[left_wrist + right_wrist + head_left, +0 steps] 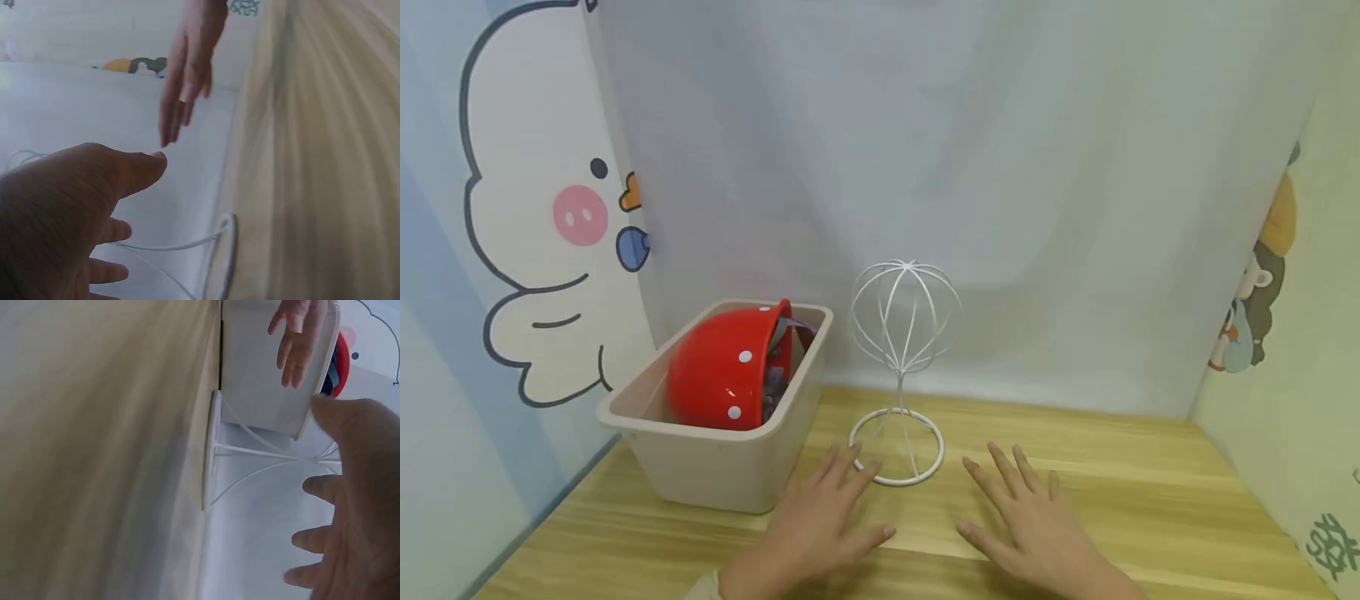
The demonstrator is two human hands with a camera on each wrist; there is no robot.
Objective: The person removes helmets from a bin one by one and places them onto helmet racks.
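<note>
Wooden surface [1150, 492] carries our white wire hat stand [901, 367]; our left hand [820, 521] and right hand [1037, 525] hover spread, flanking its base.

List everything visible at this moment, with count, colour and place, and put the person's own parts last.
Wire hat stand: one, white, upright on the table at mid-back, just beyond the fingertips of both hands.
Helmet: one, red with white dots, lying tilted inside the bin.
Bin: one, beige plastic, on the table's left side, beside the stand.
Table: one, light wood grain.
Backdrop: one, pale grey cloth, behind the table; cartoon prints at both sides.
Left hand: one, fingers spread, low over the table near the stand's base ring.
Right hand: one, fingers spread, to the right of the base ring.
</note>
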